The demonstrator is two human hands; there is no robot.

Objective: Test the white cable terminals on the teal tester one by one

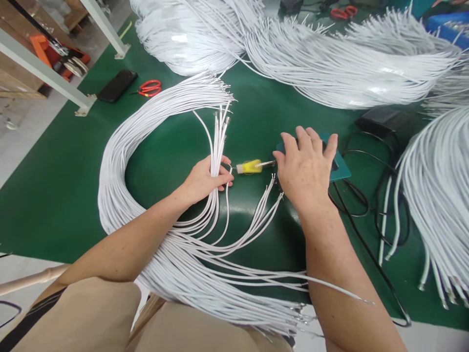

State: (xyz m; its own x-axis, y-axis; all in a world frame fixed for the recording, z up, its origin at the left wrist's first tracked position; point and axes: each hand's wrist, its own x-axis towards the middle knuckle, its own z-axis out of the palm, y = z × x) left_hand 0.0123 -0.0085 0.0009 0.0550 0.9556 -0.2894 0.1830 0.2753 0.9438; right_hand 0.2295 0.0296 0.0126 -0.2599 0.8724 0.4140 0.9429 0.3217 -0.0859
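Standing here, I see one camera, head-worn, above the wearer's beige clothing (198,325), facing forward and down onto the desk (44,215). Near view: left hand (205,180) and right hand (306,171) around mid-frame, forearms (324,244) entering from below, floor (22,146) upper left.

2 white posts (44,71) stand on a green table (54,205) above a pale floor (22,144).
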